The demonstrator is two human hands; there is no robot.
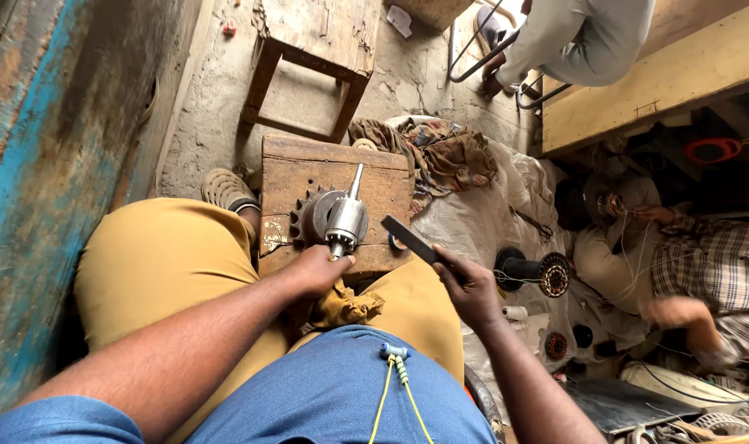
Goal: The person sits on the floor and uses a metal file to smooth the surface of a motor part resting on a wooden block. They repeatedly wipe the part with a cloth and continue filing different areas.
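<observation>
Risk first, largest to smallest. Rotor (346,218), a steel armature with a shaft through it, is stood on a small wooden block (309,177) and is steadied only at its lower shaft end by the left hand (319,270), fingers closed around that end. Tipping or rolling off the block is judged the main hazard: the support is narrow, the upper shaft leans away from the body, and a toothed sprocket (303,218) lies just beside the rotor, so a slip could drive the knuckles onto the teeth. A flat dark bar (409,239), file-like, is gripped firmly at its near end in the right hand (471,289), tip pointed toward the rotor but not seen touching it. A glancing stroke could skid off the rounded steel toward the left fingers. A crumpled yellow rag (347,306) on the lap could be snagged.

Surface: the block is worn, chipped, paint-stained, set on a rough concrete floor (218,99) between the knees. A wooden stool (325,37) stands beyond it, a heap of cloth (440,156) to the right. A peeling blue wall (54,164) runs down the left. Space is cramped: another person in a checked shirt (712,263) is seated close by with wire, and wound stators (547,275) are scattered between.
</observation>
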